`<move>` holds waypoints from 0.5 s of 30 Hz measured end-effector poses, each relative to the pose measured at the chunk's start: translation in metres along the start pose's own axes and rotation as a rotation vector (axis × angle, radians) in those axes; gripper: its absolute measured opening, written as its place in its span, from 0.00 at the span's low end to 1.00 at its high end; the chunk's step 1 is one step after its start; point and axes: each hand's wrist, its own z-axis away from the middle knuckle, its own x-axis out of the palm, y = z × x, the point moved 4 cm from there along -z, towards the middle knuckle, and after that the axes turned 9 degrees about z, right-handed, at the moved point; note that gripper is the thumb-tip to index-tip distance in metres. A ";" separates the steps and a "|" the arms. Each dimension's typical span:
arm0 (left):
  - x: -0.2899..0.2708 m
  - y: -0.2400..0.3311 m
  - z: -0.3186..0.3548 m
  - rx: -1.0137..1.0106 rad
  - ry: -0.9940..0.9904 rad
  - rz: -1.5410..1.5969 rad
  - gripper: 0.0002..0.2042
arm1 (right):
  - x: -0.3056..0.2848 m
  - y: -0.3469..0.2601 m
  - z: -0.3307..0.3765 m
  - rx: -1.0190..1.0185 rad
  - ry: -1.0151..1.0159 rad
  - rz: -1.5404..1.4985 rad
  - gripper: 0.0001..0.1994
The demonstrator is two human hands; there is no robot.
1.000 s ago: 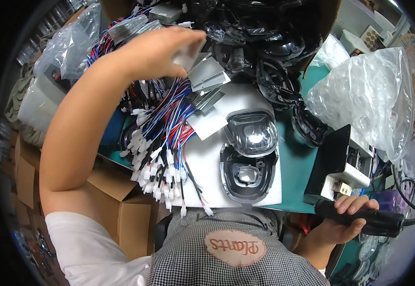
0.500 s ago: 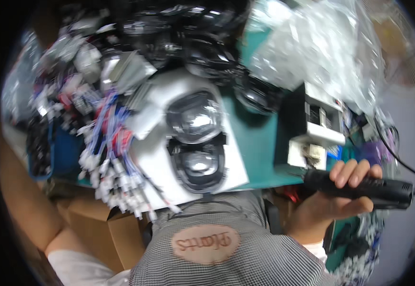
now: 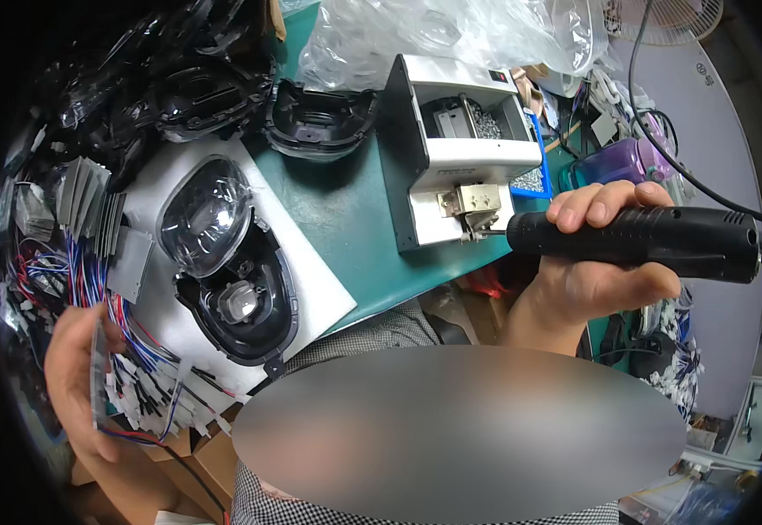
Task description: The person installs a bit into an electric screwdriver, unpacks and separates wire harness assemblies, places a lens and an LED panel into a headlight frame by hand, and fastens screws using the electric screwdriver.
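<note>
My right hand (image 3: 608, 236) is wrapped around a black corded electric screwdriver (image 3: 635, 241). Its bit end points left, at the metal outlet block (image 3: 477, 201) on the front of a screw feeder (image 3: 468, 157). At the far left, my left hand (image 3: 74, 367) grips a thin flat plate (image 3: 98, 376) seen edge-on, with red and blue wires trailing from it. Beside that hand lies a bundle of wired plates (image 3: 87, 201) with white connectors. A black lamp housing (image 3: 258, 324) with a round lens rests on a white sheet (image 3: 311, 306), touching a clear cover (image 3: 206, 214).
Another black housing (image 3: 319, 122) stands on the green mat (image 3: 346, 219), left of the feeder. Clear plastic bags (image 3: 451, 35) lie behind. A blue tray of screws (image 3: 530, 179) and a purple container (image 3: 621, 162) are right of the feeder. The screwdriver's cord (image 3: 652, 131) arches upward.
The head view has turned, so the bench appears tilted and shifted left. My left hand now shows, holding a wired plate. The screwdriver stays in my right hand by the feeder.
</note>
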 end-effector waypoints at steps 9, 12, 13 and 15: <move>0.024 -0.015 0.001 -0.047 -0.049 0.061 0.60 | -0.009 0.011 0.005 0.037 0.038 0.050 0.44; 0.025 -0.017 0.003 -0.037 -0.046 0.053 0.61 | -0.007 0.015 0.007 0.040 0.035 0.040 0.45; 0.024 -0.017 0.004 -0.048 -0.039 0.058 0.61 | -0.007 0.015 0.008 0.042 0.037 0.041 0.45; 0.026 -0.018 0.004 -0.060 -0.034 0.065 0.61 | -0.006 0.017 0.010 0.074 0.054 0.048 0.44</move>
